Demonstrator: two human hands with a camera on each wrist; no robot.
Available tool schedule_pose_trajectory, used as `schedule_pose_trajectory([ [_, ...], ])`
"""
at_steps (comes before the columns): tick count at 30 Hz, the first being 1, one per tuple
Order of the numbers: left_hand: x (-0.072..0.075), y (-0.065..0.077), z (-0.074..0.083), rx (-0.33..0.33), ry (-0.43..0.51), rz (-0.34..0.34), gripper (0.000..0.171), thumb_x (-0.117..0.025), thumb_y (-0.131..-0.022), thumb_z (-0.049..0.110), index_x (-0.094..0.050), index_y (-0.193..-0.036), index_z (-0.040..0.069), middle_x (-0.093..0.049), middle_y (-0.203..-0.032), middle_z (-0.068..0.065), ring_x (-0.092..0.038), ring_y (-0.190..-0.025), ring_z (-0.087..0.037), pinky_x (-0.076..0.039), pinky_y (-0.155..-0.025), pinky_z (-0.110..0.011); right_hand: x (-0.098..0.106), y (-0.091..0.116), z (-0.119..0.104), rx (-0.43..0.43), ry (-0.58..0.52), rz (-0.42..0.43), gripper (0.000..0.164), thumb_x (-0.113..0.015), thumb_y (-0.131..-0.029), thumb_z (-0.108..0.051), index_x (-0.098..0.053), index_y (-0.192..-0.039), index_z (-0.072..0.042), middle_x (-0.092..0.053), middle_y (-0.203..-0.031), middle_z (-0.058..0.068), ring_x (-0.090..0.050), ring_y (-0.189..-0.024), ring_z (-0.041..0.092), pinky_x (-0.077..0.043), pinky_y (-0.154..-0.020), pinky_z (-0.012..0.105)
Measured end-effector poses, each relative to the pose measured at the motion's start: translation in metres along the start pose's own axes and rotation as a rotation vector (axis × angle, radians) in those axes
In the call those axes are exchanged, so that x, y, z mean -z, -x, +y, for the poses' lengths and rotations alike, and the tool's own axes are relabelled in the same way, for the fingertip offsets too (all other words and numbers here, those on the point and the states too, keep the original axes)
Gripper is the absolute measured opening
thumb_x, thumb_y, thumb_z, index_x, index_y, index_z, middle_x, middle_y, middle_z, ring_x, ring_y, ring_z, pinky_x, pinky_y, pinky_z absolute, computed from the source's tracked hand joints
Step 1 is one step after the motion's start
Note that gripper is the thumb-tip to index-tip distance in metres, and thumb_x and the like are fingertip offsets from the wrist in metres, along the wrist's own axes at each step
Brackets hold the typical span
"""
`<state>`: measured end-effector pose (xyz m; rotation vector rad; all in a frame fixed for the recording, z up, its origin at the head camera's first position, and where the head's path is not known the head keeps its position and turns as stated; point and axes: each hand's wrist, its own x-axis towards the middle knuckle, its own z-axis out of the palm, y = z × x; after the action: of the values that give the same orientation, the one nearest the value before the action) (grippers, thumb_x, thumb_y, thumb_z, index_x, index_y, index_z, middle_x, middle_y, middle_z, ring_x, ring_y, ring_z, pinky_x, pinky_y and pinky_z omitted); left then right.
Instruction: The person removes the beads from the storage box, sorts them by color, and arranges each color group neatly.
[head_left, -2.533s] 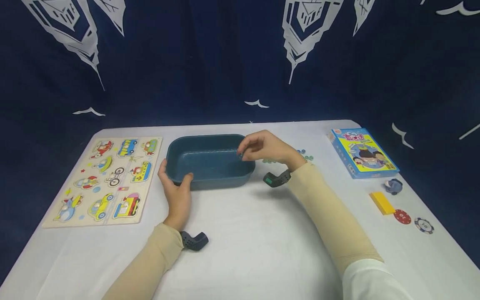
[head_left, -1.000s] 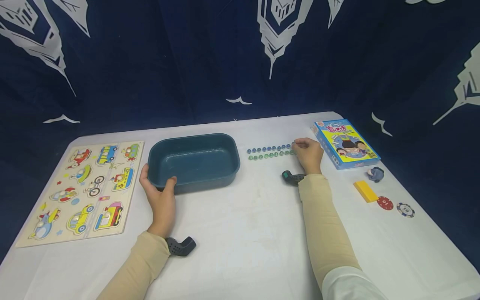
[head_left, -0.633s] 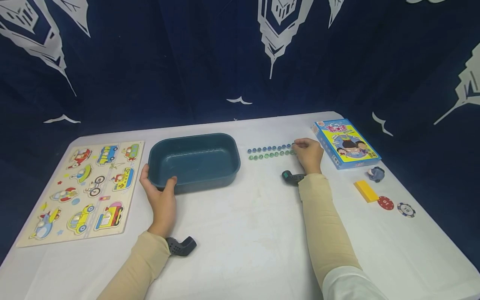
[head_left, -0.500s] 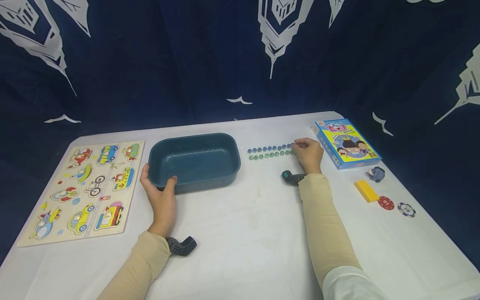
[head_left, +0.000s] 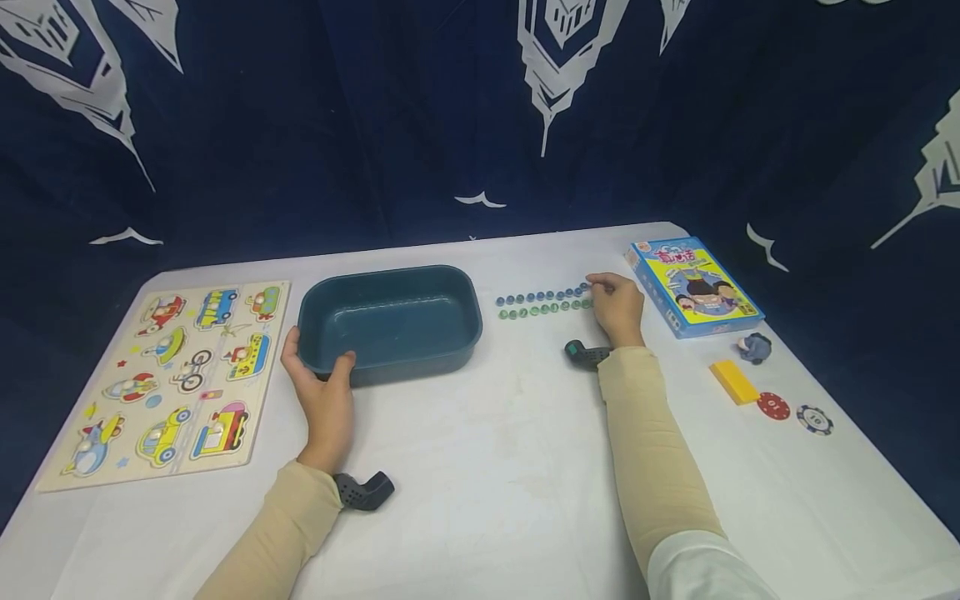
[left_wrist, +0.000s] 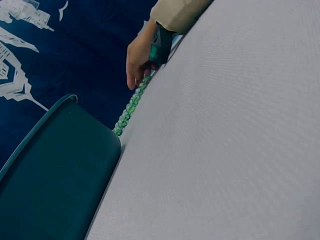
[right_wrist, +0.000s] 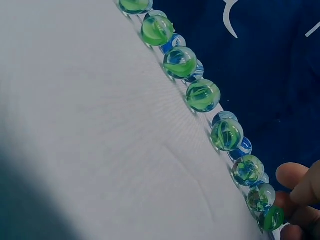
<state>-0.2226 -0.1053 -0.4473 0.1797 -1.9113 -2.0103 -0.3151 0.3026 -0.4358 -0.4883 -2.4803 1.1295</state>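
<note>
In the head view, my left hand (head_left: 327, 412) grips the near left corner of a dark teal plastic basin (head_left: 401, 367), thumb over its rim. The basin's side (left_wrist: 55, 170) fills the lower left of the left wrist view. My right hand (head_left: 619, 310) is at the right end of two marble rows, its index finger raised slightly beside the last blue marble. Blue marbles (head_left: 540, 297) form the far row and green marbles (head_left: 544, 309) the near one. Up close in the right wrist view, green marbles (right_wrist: 203, 95) partly hide the blue ones; curved fingers (right_wrist: 292, 176) show at lower right.
A wooden vehicle puzzle board (head_left: 258, 400) lies left of the basin. At right are a blue and yellow box (head_left: 701, 283), a small blue-grey figure (head_left: 754, 348), a yellow block (head_left: 734, 382), a red chip (head_left: 773, 406) and a black and white chip (head_left: 814, 420).
The right hand has moved from above the basin to the right end of the blue row. Over the last half second its index finger has lifted slightly. The left hand keeps its grip.
</note>
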Motion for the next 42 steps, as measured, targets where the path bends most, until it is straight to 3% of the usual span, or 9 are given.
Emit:
schedule_pose_trajectory([
  [6,0.004,-0.002,0.001,0.005,0.006,0.020,0.076,-0.058,-0.094,0.008,-0.014,-0.155,0.021,-0.009,-0.161,0.009,0.000,-0.148,-0.004,-0.002,-0.118,-0.029,0.001,0.002,-0.025,0.085,-0.119,0.041,0.027,-0.052,-0.100,-0.014,-0.070,-0.119,-0.007,-0.067,-0.122,0.012,-0.055,-0.100,0.022,-0.043,-0.084,0.031],
  [8,0.005,-0.002,0.001,0.014,0.009,0.020,0.077,-0.058,-0.094,0.008,-0.014,-0.155,0.022,-0.009,-0.161,0.008,0.000,-0.149,-0.005,-0.003,-0.118,-0.029,0.003,0.006,-0.044,0.141,-0.179,0.002,0.026,-0.054,-0.100,-0.013,-0.070,-0.119,-0.006,-0.068,-0.119,0.012,-0.057,-0.100,0.021,-0.044,-0.084,0.029],
  [12,0.000,0.005,0.020,0.043,0.017,0.000,0.077,-0.057,-0.094,0.005,-0.013,-0.156,0.017,-0.008,-0.163,0.001,0.001,-0.150,-0.010,-0.003,-0.118,-0.031,0.005,0.019,-0.085,0.293,-0.280,-0.201,0.024,-0.059,-0.097,-0.011,-0.071,-0.116,-0.002,-0.070,-0.106,0.013,-0.060,-0.086,0.016,-0.048,-0.073,0.023],
  [16,-0.003,0.007,0.023,0.041,0.022,-0.011,0.077,-0.057,-0.094,0.004,-0.012,-0.156,0.014,-0.008,-0.163,0.000,0.001,-0.151,-0.012,-0.003,-0.119,-0.032,-0.007,0.036,-0.119,0.460,-0.279,-0.524,0.022,-0.062,-0.096,-0.009,-0.071,-0.115,0.000,-0.070,-0.103,0.013,-0.061,-0.084,0.016,-0.050,-0.072,0.027],
  [21,-0.001,-0.003,0.001,0.014,0.015,0.002,0.079,-0.059,-0.093,0.007,-0.013,-0.156,0.020,-0.010,-0.162,0.008,-0.001,-0.149,-0.005,-0.003,-0.118,-0.030,-0.032,0.054,-0.154,0.618,-0.162,-0.919,0.020,-0.062,-0.097,-0.005,-0.071,-0.113,0.000,-0.071,-0.109,0.013,-0.067,-0.092,0.024,-0.055,-0.082,0.037],
  [24,0.001,-0.003,0.001,0.012,0.015,0.006,0.079,-0.060,-0.093,0.006,-0.014,-0.156,0.020,-0.011,-0.162,0.008,-0.002,-0.149,-0.005,-0.004,-0.119,-0.030,-0.047,0.060,-0.169,0.704,-0.033,-1.052,0.018,-0.063,-0.096,-0.005,-0.072,-0.110,-0.002,-0.072,-0.107,0.009,-0.067,-0.092,0.020,-0.055,-0.083,0.034],
  [29,0.002,0.002,0.017,0.032,0.014,-0.007,0.078,-0.058,-0.093,0.004,-0.013,-0.156,0.016,-0.010,-0.163,0.001,-0.001,-0.150,-0.011,-0.004,-0.120,-0.033,-0.067,0.069,-0.184,0.795,0.244,-1.175,0.018,-0.066,-0.091,-0.005,-0.074,-0.107,-0.007,-0.073,-0.102,0.001,-0.067,-0.095,0.013,-0.053,-0.087,0.030],
  [33,0.001,0.010,0.031,0.039,0.008,-0.017,0.077,-0.057,-0.094,0.003,-0.011,-0.156,0.013,-0.008,-0.164,-0.004,0.000,-0.151,-0.015,-0.003,-0.120,-0.035,-0.080,0.076,-0.191,0.811,0.379,-1.265,0.025,-0.062,-0.089,0.000,-0.074,-0.110,-0.006,-0.073,-0.110,0.003,-0.066,-0.106,0.016,-0.050,-0.095,0.032],
  [42,0.003,0.011,0.036,0.041,0.020,-0.032,0.076,-0.055,-0.095,0.004,-0.010,-0.156,0.013,-0.006,-0.164,-0.004,0.001,-0.151,-0.015,-0.003,-0.120,-0.035,-0.106,0.087,-0.192,0.765,0.349,-1.364,0.032,-0.051,-0.099,0.000,-0.068,-0.124,-0.007,-0.064,-0.131,0.006,-0.054,-0.128,0.023,-0.041,-0.108,0.032],
])
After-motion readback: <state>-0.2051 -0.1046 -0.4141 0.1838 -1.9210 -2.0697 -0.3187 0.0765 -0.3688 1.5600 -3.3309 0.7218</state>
